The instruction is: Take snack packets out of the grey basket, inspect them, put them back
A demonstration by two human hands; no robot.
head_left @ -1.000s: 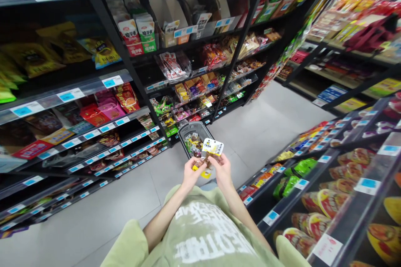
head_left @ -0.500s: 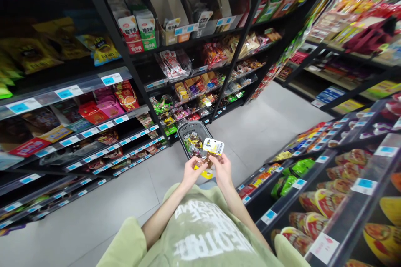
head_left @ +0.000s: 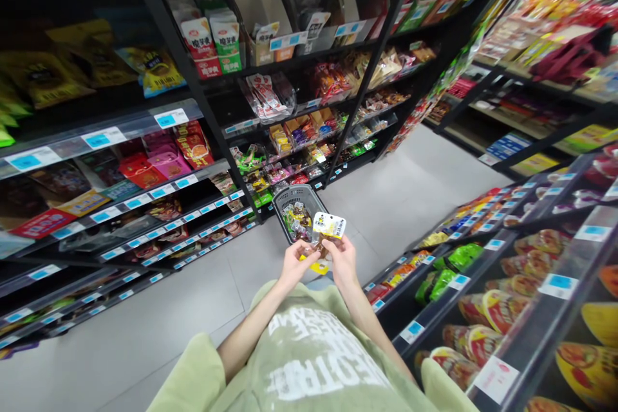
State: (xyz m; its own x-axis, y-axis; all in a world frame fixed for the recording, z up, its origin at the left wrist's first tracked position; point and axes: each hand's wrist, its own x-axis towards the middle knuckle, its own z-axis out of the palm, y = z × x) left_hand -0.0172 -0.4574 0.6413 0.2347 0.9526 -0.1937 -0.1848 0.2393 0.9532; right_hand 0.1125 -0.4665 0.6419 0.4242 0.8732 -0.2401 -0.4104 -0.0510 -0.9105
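Both my hands hold one snack packet (head_left: 329, 225) in front of my waist. Its top is white with dark print and a hang hole, its middle shows brown contents, and its lower end is yellow. My left hand (head_left: 295, 262) pinches the packet's left edge with closed fingers. On the other edge, my right hand (head_left: 342, 259) grips it with the thumb across the front. Just beyond the packet, a grey shopping basket (head_left: 279, 206) stands on the floor, with several small snack packets (head_left: 298, 217) inside. The packet overlaps the basket's near right side.
Black store shelves (head_left: 212, 103) with bagged and boxed snacks run along the left and ahead. At my right, a lower shelf holds cup noodles (head_left: 492, 312) and green packs (head_left: 449, 270). Grey tiled floor (head_left: 410, 167) lies between them. Farther right stands another display rack (head_left: 512, 103).
The view has shifted very slightly. My hands keep the same hold on the packet, and the basket stays in place.
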